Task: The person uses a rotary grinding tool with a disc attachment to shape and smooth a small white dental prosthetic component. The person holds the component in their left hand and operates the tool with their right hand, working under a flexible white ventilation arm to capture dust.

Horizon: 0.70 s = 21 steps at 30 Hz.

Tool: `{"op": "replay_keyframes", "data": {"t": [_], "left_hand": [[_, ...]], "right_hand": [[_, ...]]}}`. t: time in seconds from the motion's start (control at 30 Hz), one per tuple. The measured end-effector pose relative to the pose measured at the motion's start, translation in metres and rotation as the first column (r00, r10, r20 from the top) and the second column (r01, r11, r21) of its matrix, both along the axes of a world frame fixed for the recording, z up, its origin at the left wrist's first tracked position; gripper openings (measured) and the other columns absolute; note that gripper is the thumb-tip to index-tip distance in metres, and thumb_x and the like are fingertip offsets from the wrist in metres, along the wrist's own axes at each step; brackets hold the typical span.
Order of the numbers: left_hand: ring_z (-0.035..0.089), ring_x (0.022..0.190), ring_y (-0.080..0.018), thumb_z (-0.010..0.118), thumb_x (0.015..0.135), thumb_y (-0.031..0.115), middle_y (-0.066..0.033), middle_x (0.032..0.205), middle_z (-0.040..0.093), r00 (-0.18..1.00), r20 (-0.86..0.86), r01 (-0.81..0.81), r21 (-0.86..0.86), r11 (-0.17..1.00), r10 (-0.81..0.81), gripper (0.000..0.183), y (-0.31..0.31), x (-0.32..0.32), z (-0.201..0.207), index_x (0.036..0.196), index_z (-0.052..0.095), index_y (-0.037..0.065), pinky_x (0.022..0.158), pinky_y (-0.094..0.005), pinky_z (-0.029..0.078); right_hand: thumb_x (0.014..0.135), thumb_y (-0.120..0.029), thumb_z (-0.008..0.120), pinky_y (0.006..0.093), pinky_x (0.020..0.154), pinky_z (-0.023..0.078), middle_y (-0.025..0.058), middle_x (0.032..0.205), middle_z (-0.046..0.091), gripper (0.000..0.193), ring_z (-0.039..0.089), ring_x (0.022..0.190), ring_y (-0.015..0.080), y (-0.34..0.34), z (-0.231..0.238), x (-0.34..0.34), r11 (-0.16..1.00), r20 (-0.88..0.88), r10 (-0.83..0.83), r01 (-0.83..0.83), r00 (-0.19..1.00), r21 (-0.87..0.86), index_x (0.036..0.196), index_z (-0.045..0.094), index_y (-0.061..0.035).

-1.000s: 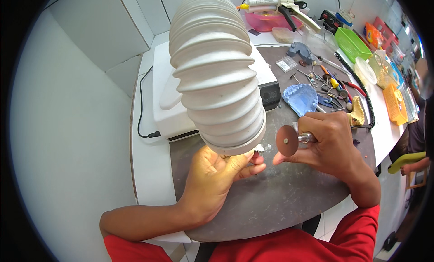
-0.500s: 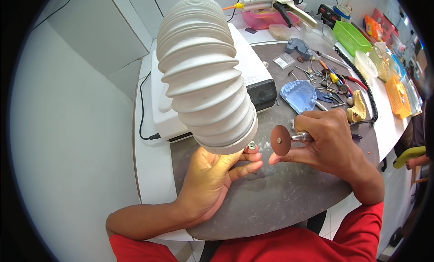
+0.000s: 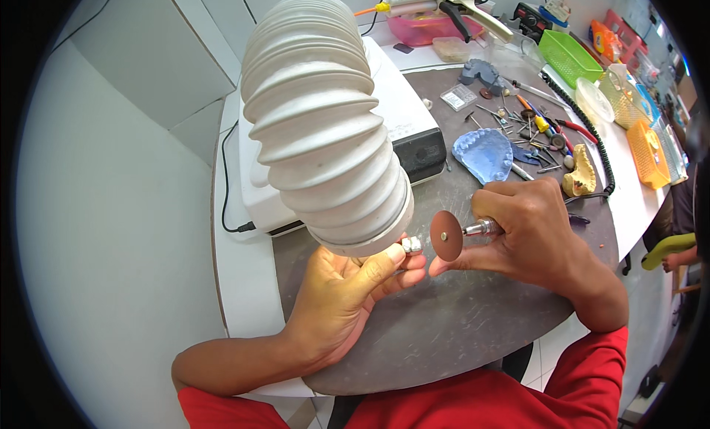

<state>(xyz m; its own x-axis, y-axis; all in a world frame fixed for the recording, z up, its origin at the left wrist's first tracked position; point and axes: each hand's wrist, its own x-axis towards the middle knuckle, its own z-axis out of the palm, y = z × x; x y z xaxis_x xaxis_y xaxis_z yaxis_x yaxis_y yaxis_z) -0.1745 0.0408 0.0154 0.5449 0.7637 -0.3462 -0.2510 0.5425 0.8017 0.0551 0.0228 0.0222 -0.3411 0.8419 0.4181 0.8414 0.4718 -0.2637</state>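
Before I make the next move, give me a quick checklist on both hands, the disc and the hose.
1. Silvery piece held: ok, pinched in the left hand.
2. Handpiece held: ok, gripped in the right hand.
3. Disc apart from the piece: ok, a gap shows between them.
4. Right thumb clear of the disc: cannot tell; its tip shows right by the lower edge.
5. Hose clear of the left hand: cannot tell; its rim overlaps the fingers in view.
6. Disc stopped: cannot tell from a still.
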Motion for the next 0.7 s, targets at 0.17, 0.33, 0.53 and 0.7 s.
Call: {"op": "replay_keyframes", "data": {"t": [0.17,0.33,0.53,0.7], "left_hand": [[0.064,0.096,-0.0155,0.058,0.098,0.013,-0.0082,0.099,0.064,0.998,0.052,0.036,0.012,0.999,-0.036,0.014,-0.0016,0.0015,0.0010,0.108,0.055,0.006,0.088,-0.0307,0.056],[0.064,0.095,-0.0150,0.058,0.098,0.014,-0.0081,0.098,0.064,0.998,0.050,0.046,0.019,0.999,-0.047,0.012,-0.0011,0.0017,0.0011,0.108,0.055,0.007,0.086,-0.0294,0.056],[0.064,0.095,-0.0151,0.058,0.098,0.014,-0.0083,0.098,0.064,0.998,0.051,0.042,0.007,0.999,-0.042,0.011,-0.0014,0.0017,0.0010,0.106,0.055,0.008,0.086,-0.0305,0.055],[0.064,0.095,-0.0149,0.058,0.098,0.015,-0.0085,0.098,0.064,0.998,0.041,0.042,0.004,0.999,-0.042,0.009,-0.0017,0.0016,0.0006,0.104,0.056,0.008,0.086,-0.0304,0.055]], "right_hand": [[0.072,-0.059,0.077,0.0361,0.041,0.042,0.0063,0.053,0.054,0.060,0.056,0.043,0.0242,-0.0027,0.0010,-0.0034,1.000,0.068,-0.025,0.025,0.997,-0.007,0.056,0.053,-0.0058],[0.072,-0.059,0.076,0.0359,0.040,0.041,0.0059,0.052,0.052,0.060,0.056,0.043,0.0237,-0.0034,0.0004,-0.0045,0.999,0.071,-0.032,0.031,0.997,0.009,0.055,0.051,-0.0068],[0.072,-0.060,0.075,0.0363,0.040,0.041,0.0061,0.052,0.052,0.060,0.056,0.043,0.0240,-0.0032,0.0008,-0.0049,0.999,0.077,-0.030,0.030,0.997,-0.010,0.055,0.051,-0.0072],[0.072,-0.060,0.075,0.0366,0.040,0.040,0.0064,0.052,0.053,0.061,0.056,0.043,0.0245,-0.0028,0.0007,-0.0044,0.999,0.083,-0.029,0.030,0.996,-0.014,0.055,0.051,-0.0071]]}}
